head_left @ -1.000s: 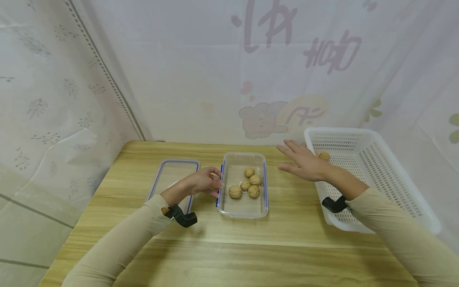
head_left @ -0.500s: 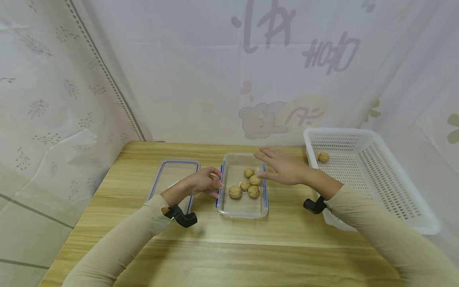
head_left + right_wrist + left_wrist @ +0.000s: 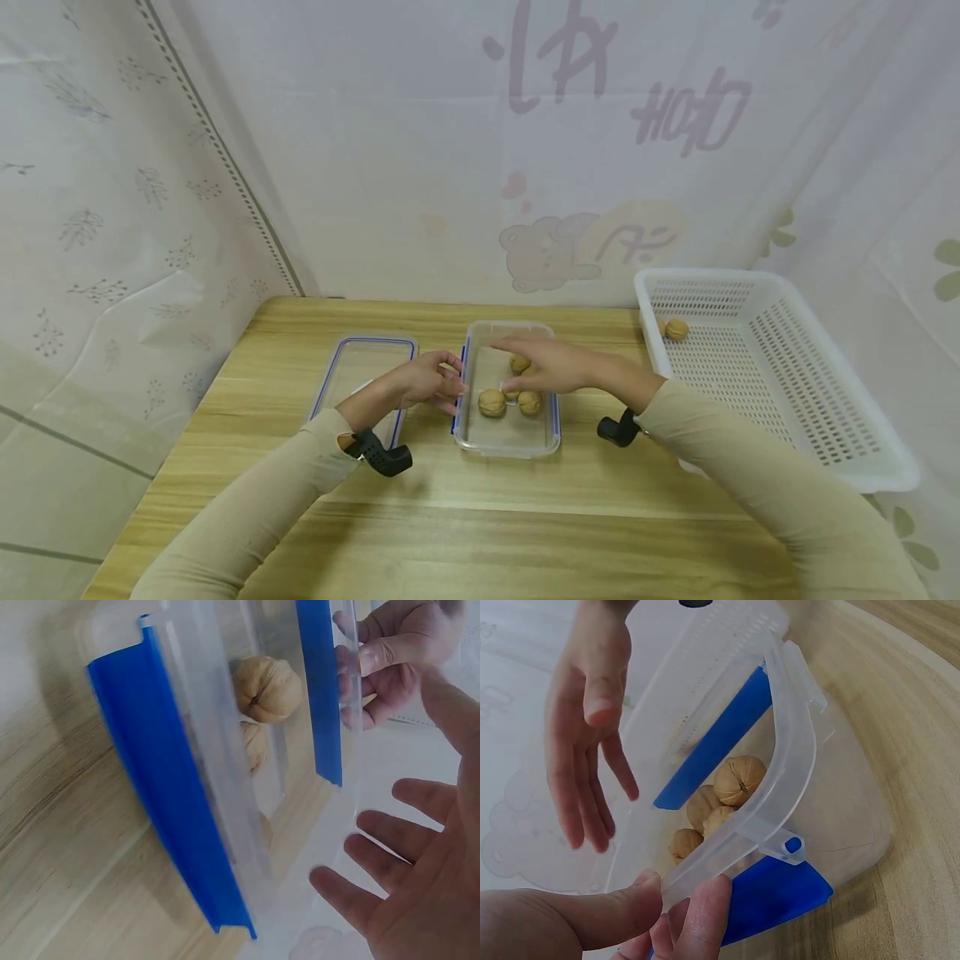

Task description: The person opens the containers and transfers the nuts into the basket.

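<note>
A clear plastic food container [image 3: 487, 437] with blue side clips [image 3: 780, 900] stands mid-table, with several walnuts [image 3: 492, 402] inside. My left hand [image 3: 431, 381] pinches its left rim between thumb and fingers, as the left wrist view shows. Over the container hovers my right hand [image 3: 558, 365], fingers spread and holding nothing; it hides some of the walnuts in the head view. In the right wrist view, the right hand's fingers [image 3: 375, 892] are apart from the container wall, and a walnut [image 3: 268, 688] shows inside.
Left of the container lies a clear lid with a blue seal [image 3: 337, 367], partly under the left hand. A white perforated basket [image 3: 892, 467] stands at the right, with walnuts [image 3: 677, 329] at its left side. A printed curtain [image 3: 420, 167] hangs behind the table.
My right hand has moved left from beside the basket to over the container, staying empty. The left hand has stayed at the container's rim.
</note>
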Tool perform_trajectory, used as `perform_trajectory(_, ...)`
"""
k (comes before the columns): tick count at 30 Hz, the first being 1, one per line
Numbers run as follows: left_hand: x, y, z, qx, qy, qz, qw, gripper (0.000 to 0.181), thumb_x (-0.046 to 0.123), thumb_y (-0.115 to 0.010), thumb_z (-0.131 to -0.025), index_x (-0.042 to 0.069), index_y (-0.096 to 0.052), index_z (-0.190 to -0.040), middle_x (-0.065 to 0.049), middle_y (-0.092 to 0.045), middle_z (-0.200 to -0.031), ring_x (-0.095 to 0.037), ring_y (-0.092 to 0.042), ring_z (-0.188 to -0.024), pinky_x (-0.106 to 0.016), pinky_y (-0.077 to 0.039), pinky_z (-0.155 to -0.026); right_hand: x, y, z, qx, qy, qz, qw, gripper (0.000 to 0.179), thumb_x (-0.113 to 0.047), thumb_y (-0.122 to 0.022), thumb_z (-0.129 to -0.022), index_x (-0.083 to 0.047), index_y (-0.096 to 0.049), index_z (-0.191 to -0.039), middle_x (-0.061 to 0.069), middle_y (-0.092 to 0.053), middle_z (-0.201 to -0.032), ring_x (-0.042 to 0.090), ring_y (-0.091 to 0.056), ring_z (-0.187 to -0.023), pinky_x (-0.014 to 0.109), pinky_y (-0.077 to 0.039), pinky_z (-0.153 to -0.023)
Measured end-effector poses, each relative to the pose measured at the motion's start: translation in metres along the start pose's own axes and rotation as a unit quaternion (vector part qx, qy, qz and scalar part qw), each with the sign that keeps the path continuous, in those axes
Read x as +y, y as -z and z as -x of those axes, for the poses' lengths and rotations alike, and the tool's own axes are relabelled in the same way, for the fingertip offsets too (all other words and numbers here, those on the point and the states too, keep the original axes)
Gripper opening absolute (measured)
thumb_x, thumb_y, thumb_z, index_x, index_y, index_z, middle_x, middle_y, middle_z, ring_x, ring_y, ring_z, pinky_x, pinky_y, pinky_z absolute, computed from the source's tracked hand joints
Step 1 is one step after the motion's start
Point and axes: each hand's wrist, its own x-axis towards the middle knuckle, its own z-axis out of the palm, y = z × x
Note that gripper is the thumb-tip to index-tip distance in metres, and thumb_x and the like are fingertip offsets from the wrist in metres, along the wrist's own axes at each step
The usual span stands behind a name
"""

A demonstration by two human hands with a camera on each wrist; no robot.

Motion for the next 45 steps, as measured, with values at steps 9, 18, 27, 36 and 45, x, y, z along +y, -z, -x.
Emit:
perform_trajectory(9,0.001,0.0,0.002,0.004,0.002,-0.005,1.0,0.038,-0.009,-0.056,-0.1,-0.007,-0.04,-0.134,-0.016,-0.055,-0.11,-0.024,-0.061,-0.091,-0.035,-0.067,-0.077,-0.006,-0.003,-0.026,-0.064,0.003,-0.009,0.9979,0.06,-0.026,-0.072,-0.098,-0.001,-0.05,-0.147,0.013,-0.053,-0.149,0.032,-0.052,-0.134,0.045,-0.049,-0.112)
perform_trajectory(18,0.001,0.0,0.002,-0.006,-0.01,-0.003,0.9999,0.039,-0.009,-0.055,-0.1,-0.009,-0.038,-0.135,-0.015,-0.055,-0.107,-0.023,-0.061,-0.09,-0.036,-0.066,-0.079,-0.006,-0.013,-0.043,-0.122,-0.031,-0.046,0.991,0.052,-0.003,-0.071,-0.092,0.0,-0.056,-0.142,0.012,-0.058,-0.143,0.032,-0.054,-0.13,0.042,-0.05,-0.111)
perform_trajectory(27,0.0,0.001,0.002,-0.009,-0.01,-0.002,0.9999,0.041,-0.009,-0.054,-0.1,-0.01,-0.036,-0.137,-0.015,-0.056,-0.106,-0.022,-0.062,-0.09,-0.036,-0.066,-0.079,-0.01,-0.02,-0.051,-0.148,-0.058,-0.057,0.9857,0.047,0.0,-0.074,-0.091,-0.001,-0.061,-0.136,0.01,-0.064,-0.13,0.025,-0.058,-0.122,0.036,-0.05,-0.108)
perform_trajectory(36,-0.001,0.001,0.001,-0.01,-0.009,0.001,0.9999,0.043,-0.01,-0.055,-0.1,-0.011,-0.036,-0.138,-0.014,-0.055,-0.103,-0.021,-0.061,-0.087,-0.034,-0.067,-0.077,-0.013,-0.026,-0.055,-0.148,-0.072,-0.017,0.9862,0.04,0.0,-0.076,-0.09,-0.001,-0.066,-0.129,0.007,-0.068,-0.115,0.017,-0.06,-0.105,0.032,-0.054,-0.099)
perform_trajectory(45,-0.001,0.001,0.001,-0.007,-0.009,0.01,0.9999,0.044,-0.011,-0.056,-0.099,-0.011,-0.035,-0.138,-0.014,-0.054,-0.104,-0.02,-0.062,-0.085,-0.034,-0.067,-0.075,-0.012,-0.028,-0.057,-0.127,-0.063,-0.005,0.9898,0.036,-0.008,-0.078,-0.09,-0.002,-0.068,-0.124,0.004,-0.068,-0.108,0.015,-0.058,-0.098,0.033,-0.055,-0.093)
